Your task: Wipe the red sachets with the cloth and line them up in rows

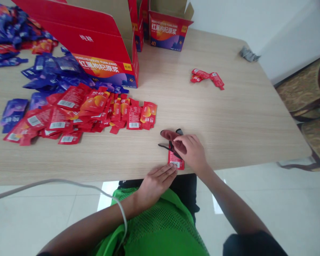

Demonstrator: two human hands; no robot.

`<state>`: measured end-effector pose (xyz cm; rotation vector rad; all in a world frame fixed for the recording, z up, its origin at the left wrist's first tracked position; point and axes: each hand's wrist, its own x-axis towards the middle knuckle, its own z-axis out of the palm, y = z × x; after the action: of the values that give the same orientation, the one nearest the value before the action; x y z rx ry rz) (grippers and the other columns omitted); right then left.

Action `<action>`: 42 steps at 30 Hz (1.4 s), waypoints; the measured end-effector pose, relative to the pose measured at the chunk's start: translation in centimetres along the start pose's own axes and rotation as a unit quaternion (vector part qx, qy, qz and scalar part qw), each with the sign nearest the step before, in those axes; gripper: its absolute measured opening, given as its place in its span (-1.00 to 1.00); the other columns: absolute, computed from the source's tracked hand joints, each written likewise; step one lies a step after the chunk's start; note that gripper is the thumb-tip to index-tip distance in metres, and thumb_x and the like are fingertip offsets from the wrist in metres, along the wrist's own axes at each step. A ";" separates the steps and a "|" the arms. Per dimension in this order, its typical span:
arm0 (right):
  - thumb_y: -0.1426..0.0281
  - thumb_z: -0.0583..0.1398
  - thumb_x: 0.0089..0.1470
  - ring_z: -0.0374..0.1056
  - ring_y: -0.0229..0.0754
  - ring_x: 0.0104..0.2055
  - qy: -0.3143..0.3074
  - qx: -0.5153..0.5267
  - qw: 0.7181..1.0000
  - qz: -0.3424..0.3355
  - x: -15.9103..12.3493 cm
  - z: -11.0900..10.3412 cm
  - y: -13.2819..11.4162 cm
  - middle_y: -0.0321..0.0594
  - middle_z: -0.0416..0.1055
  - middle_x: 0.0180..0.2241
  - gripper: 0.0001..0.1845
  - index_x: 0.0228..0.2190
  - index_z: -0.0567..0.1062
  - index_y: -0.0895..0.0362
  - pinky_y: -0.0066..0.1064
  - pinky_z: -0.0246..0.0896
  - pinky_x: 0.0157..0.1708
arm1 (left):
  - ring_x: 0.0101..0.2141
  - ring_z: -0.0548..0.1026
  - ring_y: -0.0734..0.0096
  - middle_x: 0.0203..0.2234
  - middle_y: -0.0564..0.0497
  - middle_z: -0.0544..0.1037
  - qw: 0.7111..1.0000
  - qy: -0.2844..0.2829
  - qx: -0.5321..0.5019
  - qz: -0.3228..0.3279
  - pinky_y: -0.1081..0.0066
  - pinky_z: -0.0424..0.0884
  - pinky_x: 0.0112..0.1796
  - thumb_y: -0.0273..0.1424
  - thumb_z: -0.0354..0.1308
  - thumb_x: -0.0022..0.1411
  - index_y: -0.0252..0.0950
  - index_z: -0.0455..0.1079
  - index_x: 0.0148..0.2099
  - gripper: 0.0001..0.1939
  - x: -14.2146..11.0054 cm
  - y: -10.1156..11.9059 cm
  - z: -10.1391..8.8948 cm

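My right hand (193, 151) is closed, thumb and finger pinching a brownish-red piece (170, 136) with thin black arms. It resembles a pair of glasses, but the kind is not clear. Beneath it a red sachet (176, 161) lies flat near the table's front edge, its barcode side up and its upper part covered. My left hand (160, 181) lies flat with fingers stretched out, the fingertips touching the sachet's lower left edge. To the left, a heap of red sachets (69, 115) spreads over the table, with blue sachets (49, 71) behind it.
A large open red carton (106, 69) stands behind the heap, and a smaller open carton (168, 32) farther back. Several red sachets (206, 77) lie at the right, and a grey crumpled thing (248, 54) sits near the far corner. A pale cable (77, 183) crosses my left forearm.
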<state>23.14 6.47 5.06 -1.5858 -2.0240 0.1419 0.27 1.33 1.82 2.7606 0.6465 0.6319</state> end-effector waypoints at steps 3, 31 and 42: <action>0.30 0.24 0.36 0.42 0.01 -0.10 0.047 -0.027 0.999 0.004 2.1 -0.4 1.4 -0.17 0.59 -0.18 -0.89 -0.13 0.56 0.02 -0.14 0.35 -0.01 | 0.26 0.47 0.24 0.26 -0.12 0.53 1.000 -0.014 0.005 0.002 0.25 0.40 0.25 -0.54 -0.02 0.55 -0.39 0.42 0.28 -0.64 0.1 0.0 -0.2; -0.22 0.40 -0.12 0.53 0.33 -0.02 0.335 0.131 0.802 0.476 -8.1 -1.8 3.5 -0.03 0.61 -0.14 -0.31 -0.15 0.60 0.02 0.22 0.34 0.18 | 0.05 0.57 0.33 0.05 0.03 0.64 0.992 0.072 0.102 0.007 0.33 0.51 0.03 -0.30 0.12 0.56 -0.10 0.50 0.19 -0.74 -0.8 -0.7 -0.5; -0.24 0.37 -0.11 0.50 0.35 0.03 0.334 0.115 0.812 0.464 -8.8 -1.1 4.9 -0.08 0.61 -0.09 -0.36 -0.16 0.59 -0.07 0.23 0.31 0.20 | 0.27 0.47 0.24 0.20 -0.14 0.56 0.967 0.226 0.106 -0.053 0.14 0.48 0.25 -0.53 -0.04 0.57 -0.24 0.36 0.37 -0.57 3.0 -10.8 -13.9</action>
<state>29.16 -0.48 0.82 -1.9533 -0.5727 0.1478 -7.60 13.91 11.64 2.7588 1.0014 1.2523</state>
